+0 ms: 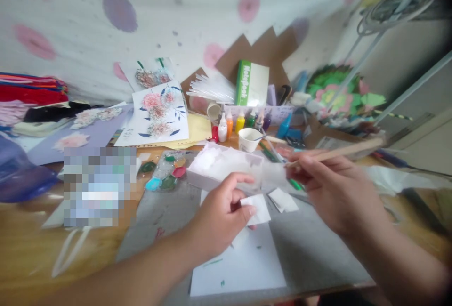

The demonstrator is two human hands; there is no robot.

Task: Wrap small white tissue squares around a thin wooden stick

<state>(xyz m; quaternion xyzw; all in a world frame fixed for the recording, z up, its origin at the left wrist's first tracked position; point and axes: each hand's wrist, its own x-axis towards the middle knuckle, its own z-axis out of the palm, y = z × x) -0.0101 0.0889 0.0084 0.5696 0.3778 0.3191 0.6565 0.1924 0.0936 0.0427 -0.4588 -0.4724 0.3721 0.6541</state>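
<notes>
My left hand [224, 216] pinches a small folded piece of white tissue [260, 211] between thumb and fingers, just above a white sheet of paper [243, 268] with green marks. Raised to the right, my right hand [330, 186] is closed on a pale wooden stick [353, 149], blurred by motion; its kind is unclear. By those fingertips a hazy whitish patch shows, and I cannot tell if it is held. Another folded tissue piece [283, 200] lies on the grey mat [151, 230] between my hands. Behind my left hand stands an open box [226, 165] of white tissue.
Paint pots [167, 172] sit left of the box. Behind it are a paper cup [250, 140], several paint bottles [240, 121] and a notebook [252, 82]. Flower pictures [158, 113] lean at the back left. A blue plastic bag [24, 169] lies far left.
</notes>
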